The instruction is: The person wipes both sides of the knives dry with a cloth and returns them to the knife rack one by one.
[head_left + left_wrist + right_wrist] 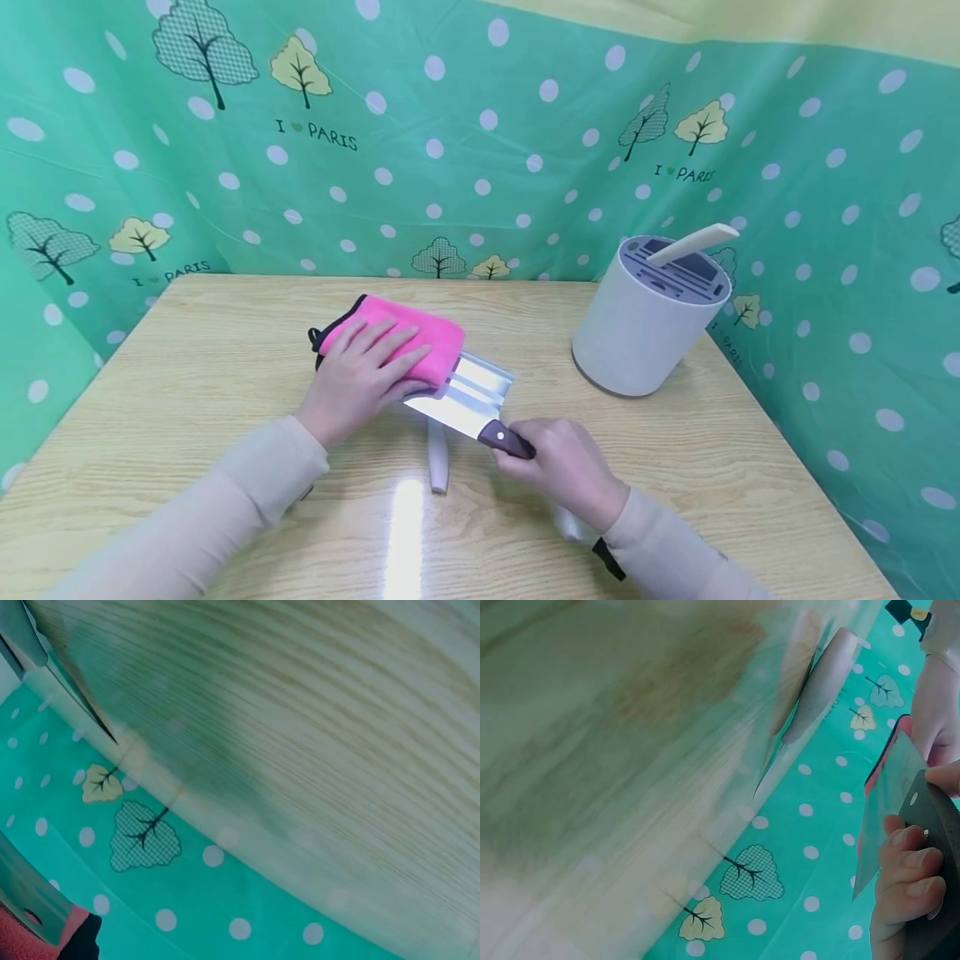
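Observation:
My right hand (558,462) grips the dark riveted handle (506,438) of a cleaver (480,385), whose broad shiny blade points left. Over the far part of the blade lies a pink cloth (444,337) with black trim and a small loop. My left hand (360,375) rests on the cloth, fingers spread and fairly straight, thumb along its near edge. In the right wrist view, curled fingers (911,870) wrap the cleaver handle. A knife with a pale handle (438,457) lies on the table below the cleaver, its blade hidden.
A white round knife block (637,333) stands at the back right, a pale handle (693,244) sticking out of its slotted top. A shiny object (572,525) shows partly beneath my right wrist. Green dotted curtain (480,167) encloses the wooden table (247,333).

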Demonstrator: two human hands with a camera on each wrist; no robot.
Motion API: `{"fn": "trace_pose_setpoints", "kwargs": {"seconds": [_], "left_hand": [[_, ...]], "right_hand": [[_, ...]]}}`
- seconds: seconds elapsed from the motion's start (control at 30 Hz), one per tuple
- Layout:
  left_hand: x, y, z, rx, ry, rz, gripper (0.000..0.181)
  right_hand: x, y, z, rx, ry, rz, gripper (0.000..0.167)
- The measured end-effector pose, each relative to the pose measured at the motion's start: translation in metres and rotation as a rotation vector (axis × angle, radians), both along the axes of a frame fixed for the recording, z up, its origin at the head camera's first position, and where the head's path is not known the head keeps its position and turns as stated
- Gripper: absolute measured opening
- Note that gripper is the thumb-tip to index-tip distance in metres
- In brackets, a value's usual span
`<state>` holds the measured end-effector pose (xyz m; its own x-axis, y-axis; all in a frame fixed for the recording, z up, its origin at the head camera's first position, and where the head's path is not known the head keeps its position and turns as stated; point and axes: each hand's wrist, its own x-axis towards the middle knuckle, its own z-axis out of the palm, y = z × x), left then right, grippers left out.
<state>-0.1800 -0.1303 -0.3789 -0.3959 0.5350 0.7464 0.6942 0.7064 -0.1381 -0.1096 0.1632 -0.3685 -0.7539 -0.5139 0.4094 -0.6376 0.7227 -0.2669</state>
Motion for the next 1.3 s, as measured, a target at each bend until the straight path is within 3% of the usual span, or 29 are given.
{"fn": "trace_pose_setpoints", "kwargs": {"seconds": [0.2,0.4,0.7,1.03,1.3], "left_hand": [[0.002,0.004,0.000,-0.009,0.004,-0.015,0.055],[0.004,0.012,0.001,-0.032,0.051,-0.043,0.053],[0.011,0.030,0.004,-0.061,0.061,-0.096,0.046],[0.018,0.038,0.005,-0.067,0.074,-0.109,0.046],[0.025,0.043,0.007,-0.092,0.044,-0.110,0.043]], "right_hand": [[-0.003,0.001,0.004,0.017,-0.049,0.005,0.029],[-0.004,0.000,0.008,0.031,-0.075,0.012,0.028],[-0.006,-0.003,0.010,0.039,-0.060,0.036,0.026],[-0.006,-0.005,0.010,0.031,-0.034,0.054,0.027],[-0.006,-0.006,0.009,0.048,-0.043,0.067,0.028]]}}
